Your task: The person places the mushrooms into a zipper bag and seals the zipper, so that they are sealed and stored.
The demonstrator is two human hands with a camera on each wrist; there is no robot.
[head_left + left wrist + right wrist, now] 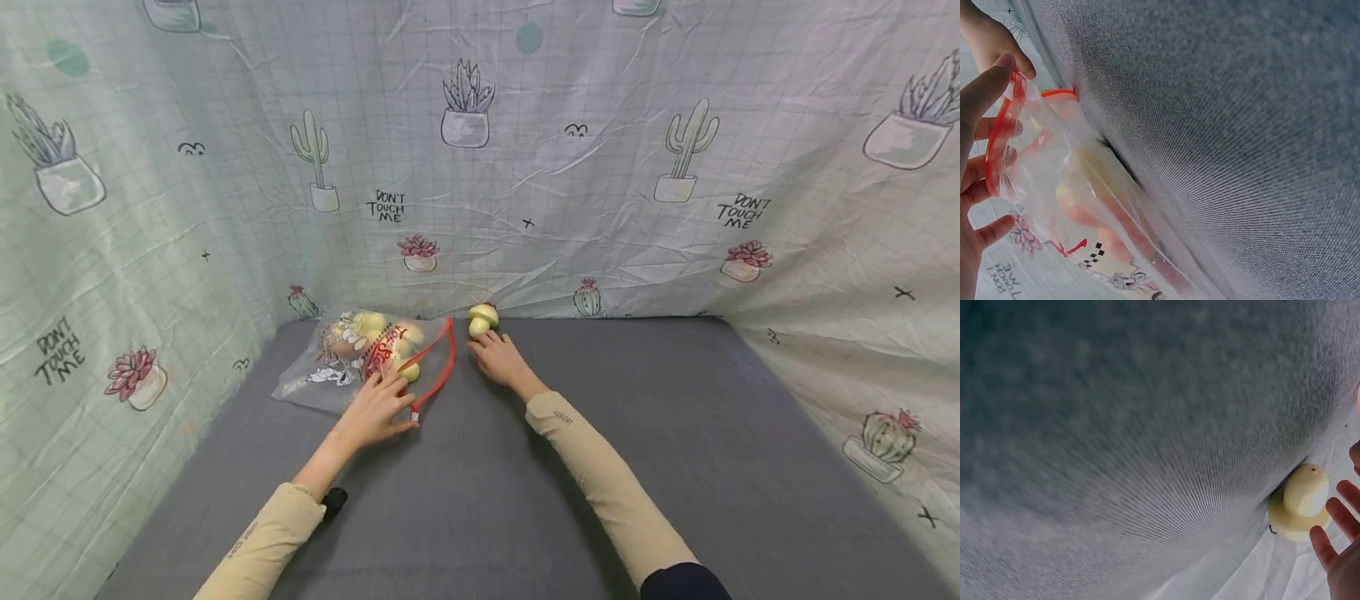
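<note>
A clear plastic zip bag (307, 379) with a red zip edge and printed cartoons lies at the back left, several yellow and reddish rounded fruits (372, 322) inside. My left hand (378, 408) grips its mouth, thumb at the red edge; in the left wrist view the other fingers show spread behind the clear film. By the back edge sit pale yellow fruit-like forms (483, 313): a small egg-shaped one (1305, 487) overlaps a wider one (1282, 522) with a dark stem. My right hand (501, 360) reaches them with extended, slightly spread fingers, fingertips right at their near side.
The grey cloth-covered table (480, 500) runs back to a hanging sheet (525, 167) printed with cacti, which rises at the back and both sides. A small black object (334, 502) shows beside the left sleeve.
</note>
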